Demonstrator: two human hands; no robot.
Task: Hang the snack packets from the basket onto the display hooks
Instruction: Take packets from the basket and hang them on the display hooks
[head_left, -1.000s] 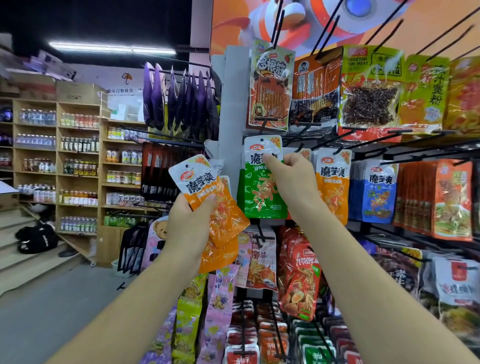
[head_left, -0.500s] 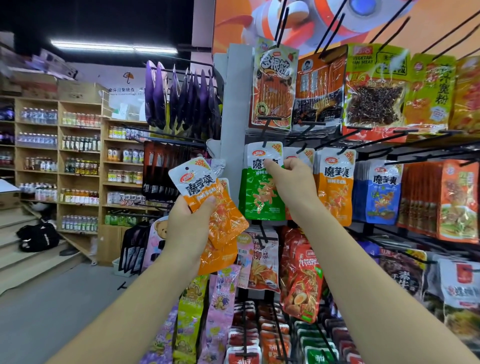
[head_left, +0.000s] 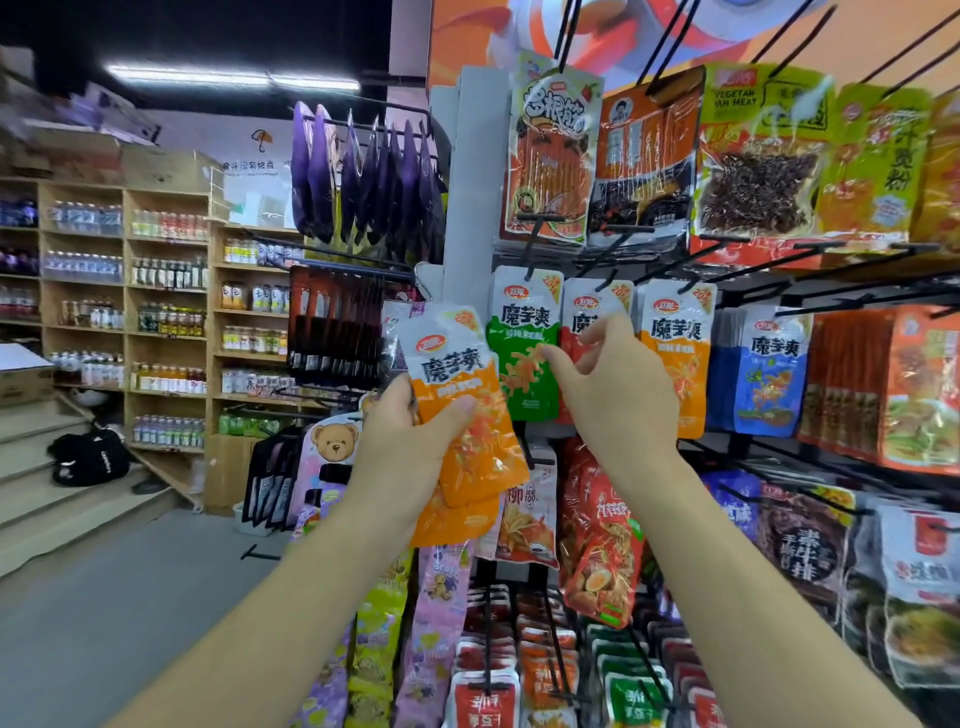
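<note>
The person's left hand is raised in front of the display rack, gripping a small bunch of orange snack packets; the thumb lies across the front of the top one and the fingers are curled round behind. The top packet tilts a little to the left, its white header uppermost, and another orange packet pokes out below it. Just to the right, the right hand is up at the same height with nothing in it, its fingers loosely spread and slack. Its thumb tip reaches over the lower part of the green packet, though I cannot tell whether it actually touches. That green packet hangs on a black hook at the left end of the row. Beside it hangs a red packet, mostly hidden behind the right hand, then an orange hung packet and a blue packet. The held bunch sits just left of the green packet, overlapping its edge and not on any hook. Further left a cluster of purple bags hangs from the side of the rack. Beyond them stand wooden shelves full of bottles, and a black bag lies on the steps
</note>
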